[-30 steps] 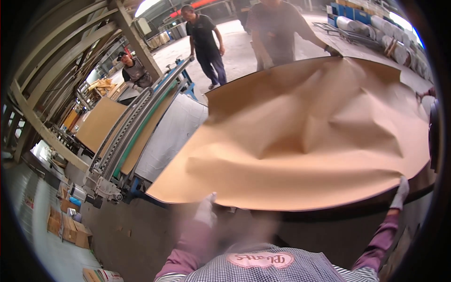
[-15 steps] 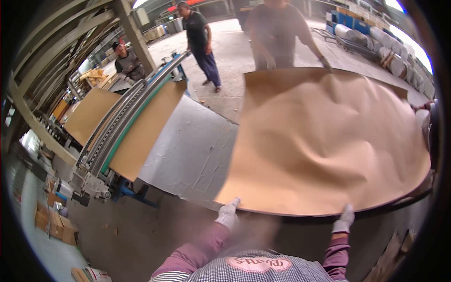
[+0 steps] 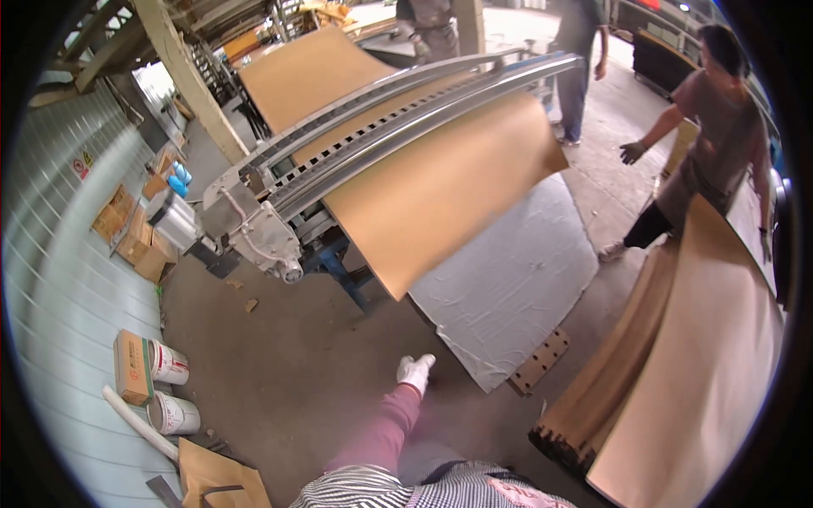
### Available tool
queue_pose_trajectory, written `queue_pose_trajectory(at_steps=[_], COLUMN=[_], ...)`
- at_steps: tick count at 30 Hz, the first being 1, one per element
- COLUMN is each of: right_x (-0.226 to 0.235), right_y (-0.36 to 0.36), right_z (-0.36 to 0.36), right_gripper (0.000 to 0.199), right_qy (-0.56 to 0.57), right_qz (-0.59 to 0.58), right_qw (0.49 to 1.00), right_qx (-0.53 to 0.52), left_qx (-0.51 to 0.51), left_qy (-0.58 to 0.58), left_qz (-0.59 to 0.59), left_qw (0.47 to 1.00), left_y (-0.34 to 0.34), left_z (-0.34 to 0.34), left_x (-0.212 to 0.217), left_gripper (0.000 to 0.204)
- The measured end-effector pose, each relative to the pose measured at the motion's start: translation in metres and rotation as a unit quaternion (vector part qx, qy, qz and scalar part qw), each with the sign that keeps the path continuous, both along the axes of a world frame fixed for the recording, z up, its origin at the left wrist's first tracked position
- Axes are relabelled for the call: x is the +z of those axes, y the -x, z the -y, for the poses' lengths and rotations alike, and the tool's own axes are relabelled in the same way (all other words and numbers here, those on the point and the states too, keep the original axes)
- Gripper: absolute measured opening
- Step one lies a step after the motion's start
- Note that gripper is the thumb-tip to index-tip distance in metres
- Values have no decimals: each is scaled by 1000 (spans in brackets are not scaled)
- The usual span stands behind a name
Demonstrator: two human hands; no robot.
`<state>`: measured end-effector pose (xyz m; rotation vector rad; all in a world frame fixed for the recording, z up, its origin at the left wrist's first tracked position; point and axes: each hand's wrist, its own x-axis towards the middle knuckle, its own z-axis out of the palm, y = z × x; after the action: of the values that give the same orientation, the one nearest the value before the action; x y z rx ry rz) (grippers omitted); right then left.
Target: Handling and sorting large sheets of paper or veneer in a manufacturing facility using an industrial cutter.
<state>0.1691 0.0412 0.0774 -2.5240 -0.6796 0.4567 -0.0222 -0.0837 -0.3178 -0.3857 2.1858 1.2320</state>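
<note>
Left hand [image 3: 415, 372] is off the big brown sheet [image 3: 707, 364]; half a second ago both gloved hands were on its near edge. Now left holds nothing: white glove, fingers loose, over bare floor [image 3: 313, 372]. Right hand out of frame, can't tell if it's gripping.

View has swung left, so the machine [image 3: 254, 220] sits mid-frame. Big sheet was spread wide in front of the body, overlapping the silver-grey sheet [image 3: 517, 279]. Now it's at far right, bent lengthwise, a strip of floor between it and the silver-grey one. Co-worker [image 3: 720, 127] is at its far end, one dark-gloved hand [image 3: 633, 152] held out toward the machine side, clear of the sheet.

Relative to left hand: big sheet is well apart, off to the right, running down to the lower right rim. A darker brown layer [image 3: 622, 364] with a ragged dark end lies along its left side. Nearest to left hand is the silver-grey sheet, ahead and right, not touching. Perforated brown board [image 3: 540, 362] pokes out at that sheet's near right edge. Second brown sheet [image 3: 449, 186] comes out below the machine's long bar, front edge over the silver-grey one.
</note>
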Motion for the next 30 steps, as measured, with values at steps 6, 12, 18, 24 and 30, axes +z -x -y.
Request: queue_pose_trajectory(at_steps=[6, 12, 18, 24, 30], right_x=[-185, -306, -273, -235, -112], right_y=[-42, -87, 46, 63, 28], right_z=[9, 9, -67, -87, -85], right_gripper=[28, 39, 72, 55, 36], right_qy=[185, 246, 259, 212, 24], right_qz=[-227, -387, -451, -544, -579], right_qw=[904, 813, 779, 760, 774], right_qx=[311, 358, 350, 288, 253], left_qx=[26, -28, -77, -1, -69], left_qy=[-21, -269, -385, -421, -386], left_qz=[-294, 112, 242, 406, 432], left_qw=[955, 956, 887, 811, 813], left_y=[255, 342, 217, 177, 139], left_z=[-95, -110, -103, -98, -83], left_x=[-29, -44, 25, 175, 230], left_gripper=[75, 38, 24, 23, 19])
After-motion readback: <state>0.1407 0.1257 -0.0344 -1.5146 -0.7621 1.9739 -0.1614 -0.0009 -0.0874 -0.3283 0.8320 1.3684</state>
